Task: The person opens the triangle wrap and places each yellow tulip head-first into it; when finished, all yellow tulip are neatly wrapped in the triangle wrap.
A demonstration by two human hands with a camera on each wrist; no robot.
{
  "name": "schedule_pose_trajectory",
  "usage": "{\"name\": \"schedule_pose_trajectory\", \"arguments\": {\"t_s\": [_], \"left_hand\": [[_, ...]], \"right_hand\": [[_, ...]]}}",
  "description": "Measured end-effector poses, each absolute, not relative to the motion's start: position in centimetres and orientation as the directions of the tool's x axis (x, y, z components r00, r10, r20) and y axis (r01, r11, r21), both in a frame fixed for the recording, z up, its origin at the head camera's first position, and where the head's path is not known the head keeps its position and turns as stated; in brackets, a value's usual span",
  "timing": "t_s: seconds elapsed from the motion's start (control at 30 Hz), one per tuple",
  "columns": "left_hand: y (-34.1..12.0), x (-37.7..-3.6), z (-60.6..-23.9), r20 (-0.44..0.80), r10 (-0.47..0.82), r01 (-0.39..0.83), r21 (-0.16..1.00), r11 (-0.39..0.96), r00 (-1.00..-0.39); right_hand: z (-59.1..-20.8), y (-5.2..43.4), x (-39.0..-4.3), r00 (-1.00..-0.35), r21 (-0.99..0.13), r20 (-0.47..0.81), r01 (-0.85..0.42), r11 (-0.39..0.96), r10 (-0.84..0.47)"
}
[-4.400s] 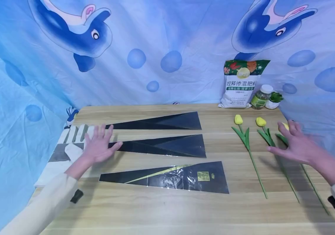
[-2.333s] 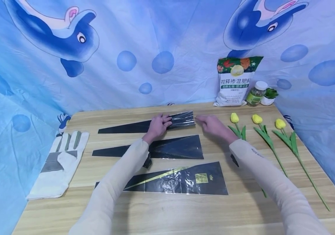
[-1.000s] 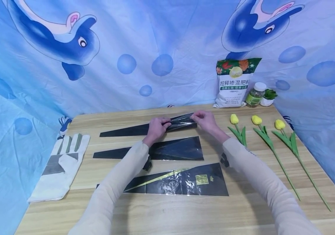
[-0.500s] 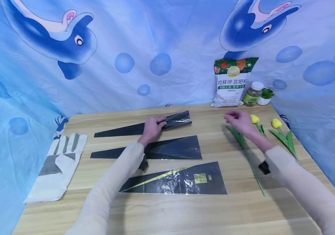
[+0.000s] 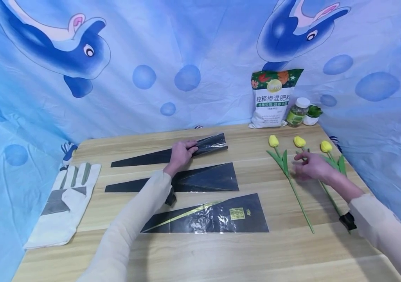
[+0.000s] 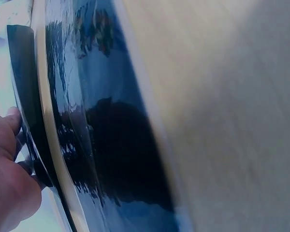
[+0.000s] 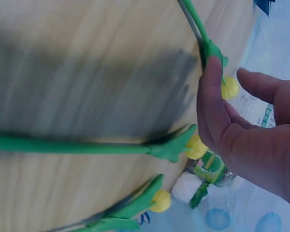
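Three flat black flower sleeves lie on the wooden table [image 5: 221, 254]. My left hand [image 5: 180, 152] grips the far sleeve [image 5: 207, 144] near its middle, fingers curled over its edge; the left wrist view shows the fingers [image 6: 12, 125] on the glossy black film [image 6: 101, 145]. Three yellow tulips lie side by side at the right. My right hand [image 5: 309, 166] hovers over the middle tulip [image 5: 299, 141], fingers loosely extended and holding nothing. In the right wrist view one fingertip [image 7: 210, 63] touches a green stem [image 7: 193, 21].
The middle sleeve [image 5: 200, 180] and the near sleeve with a gold label [image 5: 221, 217] lie before my left arm. A white work glove [image 5: 63, 199] lies at the left edge. A fertiliser bag [image 5: 274, 100], a jar [image 5: 296, 112] and a small potted plant [image 5: 311, 115] stand at the back right.
My right hand let go of the far sleeve, swung right past the left tulip and now sits over the middle tulip's stem. The left hand kept its grip on the sleeve.
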State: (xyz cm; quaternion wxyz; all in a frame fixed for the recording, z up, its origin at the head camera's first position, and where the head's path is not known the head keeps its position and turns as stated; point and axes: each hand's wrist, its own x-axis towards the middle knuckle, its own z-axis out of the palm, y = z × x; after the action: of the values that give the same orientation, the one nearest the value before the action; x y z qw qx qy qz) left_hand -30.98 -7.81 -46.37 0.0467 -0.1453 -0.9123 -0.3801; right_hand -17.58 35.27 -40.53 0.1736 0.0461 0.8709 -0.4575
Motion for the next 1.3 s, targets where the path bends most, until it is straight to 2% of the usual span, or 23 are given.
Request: {"name": "schedule_pose_trajectory", "arguments": {"t_s": [0.13, 0.27, 0.57, 0.97, 1.17, 1.3], "left_hand": [[-7.7, -30.9, -46.5, 0.196, 0.237, 0.306, 0.679, 0.668, -0.952], [-7.6, -30.9, -46.5, 0.205, 0.242, 0.316, 0.676, 0.666, -0.948], [-7.5, -31.1, -46.5, 0.225, 0.247, 0.333, 0.667, 0.666, -0.943], [-7.6, -31.0, -46.4, 0.218, 0.237, 0.321, 0.673, 0.667, -0.947], [-7.5, -30.7, -46.3, 0.227, 0.239, 0.33, 0.672, 0.663, -0.944], [-7.4, -30.7, -46.3, 0.226, 0.238, 0.328, 0.673, 0.663, -0.945]], "right_hand": [[-41.2, 35.1, -17.2, -0.896, -0.804, -0.431, 0.326, 0.497, -0.109], [-41.7, 34.8, -17.1, -0.884, -0.805, -0.455, 0.357, 0.474, -0.107], [-42.3, 34.2, -17.2, -0.894, -0.793, -0.443, 0.362, 0.49, -0.057], [-42.7, 33.3, -17.7, -0.927, -0.747, -0.374, 0.319, 0.583, 0.028], [-42.6, 33.3, -17.5, -0.924, -0.758, -0.382, 0.323, 0.567, 0.016], [-42.8, 33.4, -17.4, -0.91, -0.791, -0.414, 0.349, 0.502, -0.021]]}}
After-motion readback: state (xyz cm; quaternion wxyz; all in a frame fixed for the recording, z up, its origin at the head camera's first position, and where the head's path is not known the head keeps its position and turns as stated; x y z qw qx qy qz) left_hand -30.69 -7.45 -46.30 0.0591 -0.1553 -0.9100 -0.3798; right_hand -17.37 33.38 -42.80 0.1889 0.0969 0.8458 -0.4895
